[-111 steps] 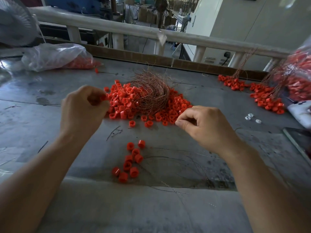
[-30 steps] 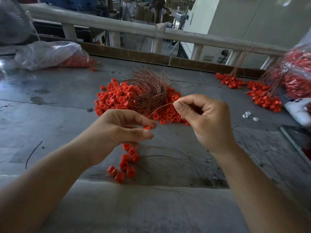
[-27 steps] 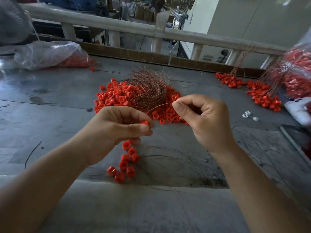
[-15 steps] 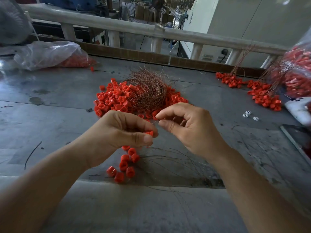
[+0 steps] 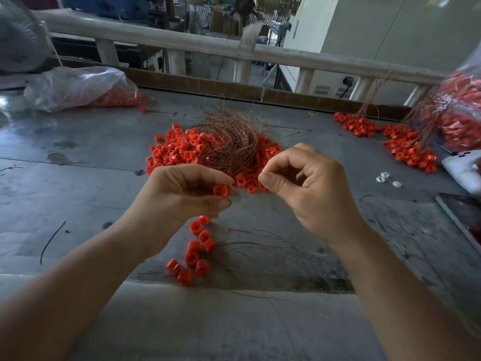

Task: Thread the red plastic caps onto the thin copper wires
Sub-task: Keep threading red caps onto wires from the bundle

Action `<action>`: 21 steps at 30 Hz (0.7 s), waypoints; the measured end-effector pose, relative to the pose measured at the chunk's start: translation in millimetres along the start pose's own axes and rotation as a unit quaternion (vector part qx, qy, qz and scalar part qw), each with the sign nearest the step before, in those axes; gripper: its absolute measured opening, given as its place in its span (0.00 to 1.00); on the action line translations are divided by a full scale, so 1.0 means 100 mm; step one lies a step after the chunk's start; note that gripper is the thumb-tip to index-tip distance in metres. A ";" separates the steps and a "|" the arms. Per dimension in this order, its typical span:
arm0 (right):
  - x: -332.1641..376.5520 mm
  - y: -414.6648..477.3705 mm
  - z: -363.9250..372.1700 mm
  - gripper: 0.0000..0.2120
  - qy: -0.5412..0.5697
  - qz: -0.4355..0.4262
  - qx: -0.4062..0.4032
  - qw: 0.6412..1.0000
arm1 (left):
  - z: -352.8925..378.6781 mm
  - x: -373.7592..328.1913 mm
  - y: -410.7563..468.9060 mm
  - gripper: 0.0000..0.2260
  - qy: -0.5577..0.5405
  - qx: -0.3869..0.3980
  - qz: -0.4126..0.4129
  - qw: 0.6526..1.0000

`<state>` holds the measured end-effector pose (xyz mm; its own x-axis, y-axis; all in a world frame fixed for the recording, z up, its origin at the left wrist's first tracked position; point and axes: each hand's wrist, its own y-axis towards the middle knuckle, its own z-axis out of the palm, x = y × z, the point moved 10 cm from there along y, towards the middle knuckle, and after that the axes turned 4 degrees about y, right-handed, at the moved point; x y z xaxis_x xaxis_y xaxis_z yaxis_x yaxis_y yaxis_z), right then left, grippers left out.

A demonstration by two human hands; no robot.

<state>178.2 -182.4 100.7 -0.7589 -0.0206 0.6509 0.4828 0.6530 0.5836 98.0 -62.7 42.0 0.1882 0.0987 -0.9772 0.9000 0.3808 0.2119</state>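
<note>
My left hand (image 5: pixel 179 201) pinches one red cap (image 5: pixel 220 190) between thumb and fingers. My right hand (image 5: pixel 309 188) is a little to the right of it, thumb and forefinger pressed together; the thin wire between them is too fine to make out. Behind both hands lies a pile of red caps (image 5: pixel 179 149) with a tangled bundle of copper wire (image 5: pixel 231 142) on top. Below my left hand sits a small cluster of red caps (image 5: pixel 195 251) with thin wires (image 5: pixel 263 246) trailing to the right.
A clear plastic bag with red caps (image 5: pixel 78 87) lies at the back left. More capped wires (image 5: pixel 400 142) and a bag (image 5: pixel 466 108) are at the right, with a white object (image 5: pixel 463 168) and small white pieces (image 5: pixel 385 177). A railing (image 5: pixel 234 48) runs behind the table.
My right hand came down from the wire bundle toward my left hand, then both hands rose slightly. The cap in my left hand now shows more clearly between the fingertips.
</note>
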 end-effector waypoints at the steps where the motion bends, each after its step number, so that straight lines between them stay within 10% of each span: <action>1: 0.01 -0.01 0.03 0.09 0.010 0.002 0.006 1.000 | 0.00 0.01 0.00 0.12 0.008 -0.007 0.003 1.000; 21: 0.08 -0.06 0.17 0.03 -0.001 -0.008 0.022 1.000 | 0.03 -0.10 -0.04 0.11 0.075 -0.026 0.052 0.995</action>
<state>161.6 -173.8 94.1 -0.7670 -0.0299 0.6410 0.4515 0.6846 0.5722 93.9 -67.8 51.0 0.2152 0.2748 -0.9371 0.8567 0.4075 0.3162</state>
